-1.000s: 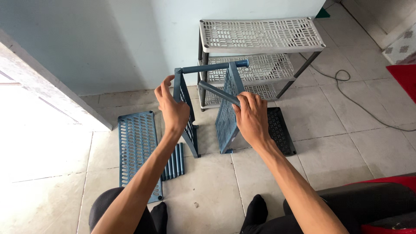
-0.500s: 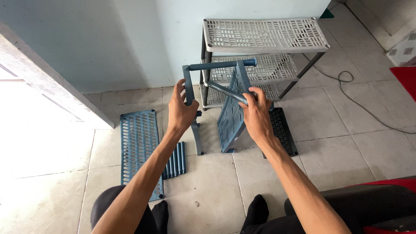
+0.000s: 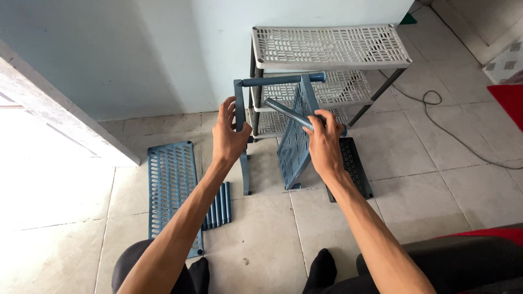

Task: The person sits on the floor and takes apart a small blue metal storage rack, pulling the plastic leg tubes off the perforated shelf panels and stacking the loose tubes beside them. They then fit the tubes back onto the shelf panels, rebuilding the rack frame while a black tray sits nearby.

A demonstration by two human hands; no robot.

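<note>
A partly built blue plastic rack stands on the tiled floor in front of me. Its perforated blue shelf panel (image 3: 291, 147) stands on edge, with blue tubes fitted at the corners. My left hand (image 3: 227, 133) grips an upright blue tube (image 3: 239, 111) on the left side of the frame. My right hand (image 3: 322, 140) is closed around a slanted blue tube (image 3: 286, 111) on the panel's near top corner. Another blue tube (image 3: 283, 80) runs across the top between the two sides.
A finished grey perforated shelf unit (image 3: 329, 46) stands behind against the pale wall. A loose blue shelf panel (image 3: 171, 185) and a bundle of blue tubes (image 3: 218, 206) lie on the floor at left. A dark panel (image 3: 354, 169) lies at right, with a cable (image 3: 452, 130) beyond.
The blue frame has been tilted and turned a little, so its left tube now stands more upright. Both hands kept their grips, and the view has shifted slightly.
</note>
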